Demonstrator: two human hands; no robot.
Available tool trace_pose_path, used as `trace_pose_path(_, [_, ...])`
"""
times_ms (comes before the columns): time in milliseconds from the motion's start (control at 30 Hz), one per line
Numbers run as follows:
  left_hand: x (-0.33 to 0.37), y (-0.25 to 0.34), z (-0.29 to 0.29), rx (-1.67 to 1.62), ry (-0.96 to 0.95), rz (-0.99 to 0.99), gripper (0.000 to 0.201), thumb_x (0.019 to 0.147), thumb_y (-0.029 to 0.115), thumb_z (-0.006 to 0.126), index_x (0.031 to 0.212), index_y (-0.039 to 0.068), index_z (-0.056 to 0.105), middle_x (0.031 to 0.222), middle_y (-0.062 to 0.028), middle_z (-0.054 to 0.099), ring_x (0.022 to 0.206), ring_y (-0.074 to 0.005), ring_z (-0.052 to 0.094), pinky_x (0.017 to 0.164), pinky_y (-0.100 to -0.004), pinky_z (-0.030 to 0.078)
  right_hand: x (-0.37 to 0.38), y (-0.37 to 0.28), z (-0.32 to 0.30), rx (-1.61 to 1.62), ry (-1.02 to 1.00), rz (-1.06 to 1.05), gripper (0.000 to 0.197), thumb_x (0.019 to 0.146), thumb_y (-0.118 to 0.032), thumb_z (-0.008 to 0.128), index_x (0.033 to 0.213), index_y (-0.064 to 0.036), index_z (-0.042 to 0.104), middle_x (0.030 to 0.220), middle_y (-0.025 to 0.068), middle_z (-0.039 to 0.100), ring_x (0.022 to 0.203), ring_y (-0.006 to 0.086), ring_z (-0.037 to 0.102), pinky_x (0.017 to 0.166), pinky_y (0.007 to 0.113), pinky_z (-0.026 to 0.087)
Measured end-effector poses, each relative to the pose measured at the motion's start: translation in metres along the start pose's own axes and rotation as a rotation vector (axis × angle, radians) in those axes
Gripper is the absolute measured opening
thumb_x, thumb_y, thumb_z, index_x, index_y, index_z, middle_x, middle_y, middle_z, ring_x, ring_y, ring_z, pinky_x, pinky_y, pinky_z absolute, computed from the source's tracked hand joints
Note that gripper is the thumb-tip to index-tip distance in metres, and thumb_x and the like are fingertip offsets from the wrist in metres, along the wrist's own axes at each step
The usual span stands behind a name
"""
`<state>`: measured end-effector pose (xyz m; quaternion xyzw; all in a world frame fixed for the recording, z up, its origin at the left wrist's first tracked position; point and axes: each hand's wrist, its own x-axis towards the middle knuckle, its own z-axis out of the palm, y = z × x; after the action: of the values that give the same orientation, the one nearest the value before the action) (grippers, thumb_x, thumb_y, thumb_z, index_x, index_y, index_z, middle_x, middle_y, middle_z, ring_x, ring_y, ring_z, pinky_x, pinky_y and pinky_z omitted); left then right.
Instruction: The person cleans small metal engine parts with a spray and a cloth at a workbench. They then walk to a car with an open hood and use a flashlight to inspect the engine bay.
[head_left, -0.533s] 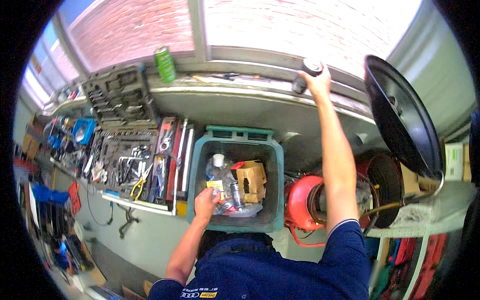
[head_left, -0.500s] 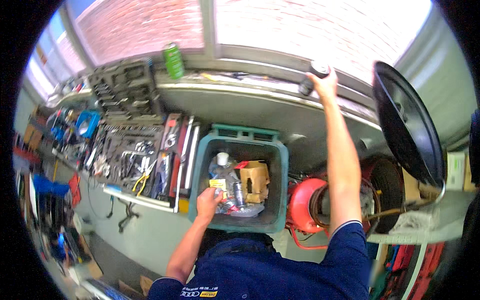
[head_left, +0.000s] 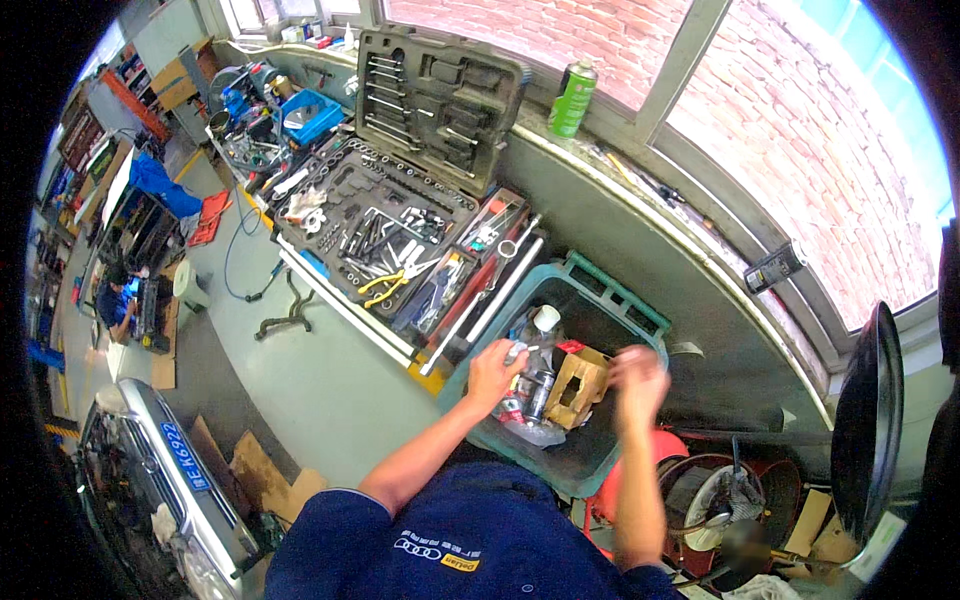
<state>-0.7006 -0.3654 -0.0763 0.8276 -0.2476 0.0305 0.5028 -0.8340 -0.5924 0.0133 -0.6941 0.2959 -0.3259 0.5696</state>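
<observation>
From where I stand, the person leans over a green bin [head_left: 560, 478], both forearms reaching across its near edge. The left hand [head_left: 488, 380] is at the bin's left edge, its thumb and fingers drawn together, seemingly around a small pale thing [head_left: 515, 352] too small to name; a tip grip like that probably suits something so light. That pale thing is above the bin's contents, near the left edge. The right hand [head_left: 640, 380] is blurred at the opposite edge, so I cannot tell whether it is spread or pinching anything.

Down inside, a torn cardboard box [head_left: 582, 392] sits toward the right wall, with a dark can [head_left: 536, 395] and clear plastic [head_left: 540, 433] beside it, lying loose as if dropped in.

On the window ledge [head_left: 690, 225], a green can [head_left: 573, 100] stands at the end nearest the tool case [head_left: 415, 195], and a black can [head_left: 775, 268] is farther right, both within arm's reach. The case is open on the bench [head_left: 345, 312], its recesses presumably there to keep each tool in place; yellow-handled pliers [head_left: 395, 284] lie loose toward its front edge.
</observation>
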Motion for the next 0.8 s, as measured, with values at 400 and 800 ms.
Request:
trace_pose_path(400, [-0.003, 0.004, 0.005, 0.07, -0.525, 1.169, 0.028, 0.09, 0.037, 0.07, 0.093, 0.011, 0.062, 0.087, -0.0052, 0.06, 0.08, -0.0238, 0.063, 0.066, -0.0378, 0.053, -0.11, 0.081, 0.074, 0.96, -0.189, 1.203, 0.039, 0.109, -0.043, 0.044, 0.124, -0.0129, 0.064, 0.118, 0.0085, 0.071, 0.106, 0.0284, 0.07, 0.093, 0.05, 0.058])
trace_pose_path(800, [-0.031, 0.024, -0.011, -0.152, -0.26, 0.361, 0.024, 0.098, 0.021, 0.067, 0.113, 0.003, 0.068, 0.116, -0.0194, 0.066, 0.109, -0.0393, 0.065, 0.097, -0.0459, 0.052, -0.132, 0.096, 0.04, 0.791, -0.052, 0.975, 0.016, 0.106, -0.017, 0.051, 0.119, -0.0112, 0.059, 0.101, 0.0066, 0.07, 0.094, 0.0271, 0.069, 0.084, 0.052, 0.058])
